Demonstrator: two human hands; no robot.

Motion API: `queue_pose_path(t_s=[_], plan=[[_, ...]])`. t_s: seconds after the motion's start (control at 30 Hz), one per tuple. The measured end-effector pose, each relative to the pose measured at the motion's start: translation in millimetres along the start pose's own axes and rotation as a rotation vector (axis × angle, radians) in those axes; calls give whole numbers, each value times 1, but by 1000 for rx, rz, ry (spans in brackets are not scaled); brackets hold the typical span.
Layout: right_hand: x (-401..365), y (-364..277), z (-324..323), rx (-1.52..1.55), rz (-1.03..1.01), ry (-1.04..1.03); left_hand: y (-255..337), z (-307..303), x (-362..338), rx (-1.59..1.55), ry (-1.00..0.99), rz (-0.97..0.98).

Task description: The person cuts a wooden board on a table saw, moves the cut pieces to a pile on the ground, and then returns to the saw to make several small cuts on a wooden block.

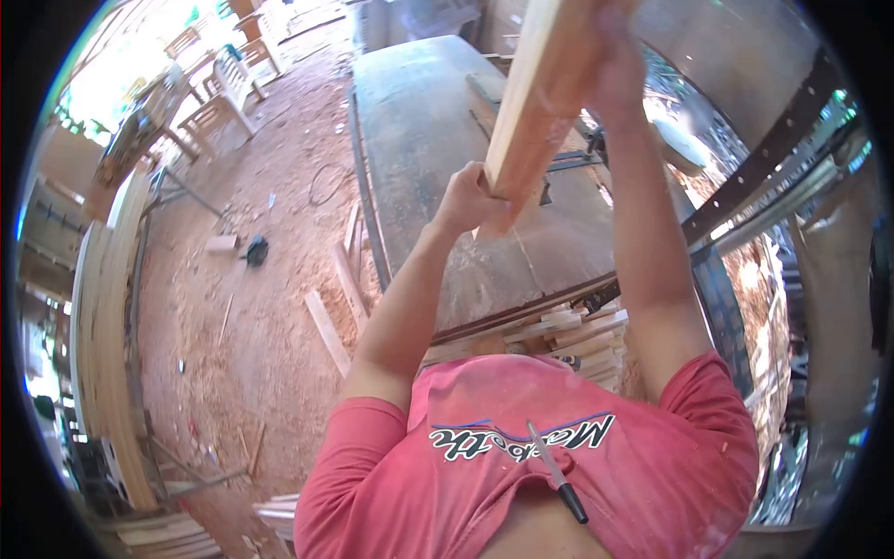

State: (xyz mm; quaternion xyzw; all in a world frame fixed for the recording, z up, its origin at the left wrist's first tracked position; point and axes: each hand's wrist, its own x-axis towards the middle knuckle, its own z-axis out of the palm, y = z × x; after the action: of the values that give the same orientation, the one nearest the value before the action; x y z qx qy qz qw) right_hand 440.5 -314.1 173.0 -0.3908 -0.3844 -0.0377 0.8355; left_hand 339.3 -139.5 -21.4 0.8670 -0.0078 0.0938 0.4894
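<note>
A thick pale wooden beam (pixel 535 112) is held up at a slant over a worn metal-topped table (pixel 410 140). At its near lower end, my left hand (pixel 466 197) grips the left edge with the fingers wrapped round it. Higher up, my right hand (pixel 616 70) is closed on the right side of the beam, slightly blurred. The beam's far end runs out of the top of the view. A pen (pixel 559 473) hangs at the neck of the red shirt.
Cut wood pieces (pixel 596 345) lie stacked below the table's near edge. Loose strips (pixel 328 331) lie on the dusty floor at left. Long boards (pixel 112 345) are stacked further left. Wooden chairs (pixel 223 93) stand at the upper left. A dark metal bar (pixel 764 163) slants at right.
</note>
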Motion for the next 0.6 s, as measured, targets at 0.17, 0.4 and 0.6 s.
queue_pose_path(t_s=[0.17,0.4,0.6], plan=[[-5,11,14,-203,-170,28,-22,13,40,-157,-178,230],[6,35,34,-530,-310,134,-43,32,27,398,145,-83],[14,58,53,-1067,-303,353,-104,85,9,162,-189,-291]])
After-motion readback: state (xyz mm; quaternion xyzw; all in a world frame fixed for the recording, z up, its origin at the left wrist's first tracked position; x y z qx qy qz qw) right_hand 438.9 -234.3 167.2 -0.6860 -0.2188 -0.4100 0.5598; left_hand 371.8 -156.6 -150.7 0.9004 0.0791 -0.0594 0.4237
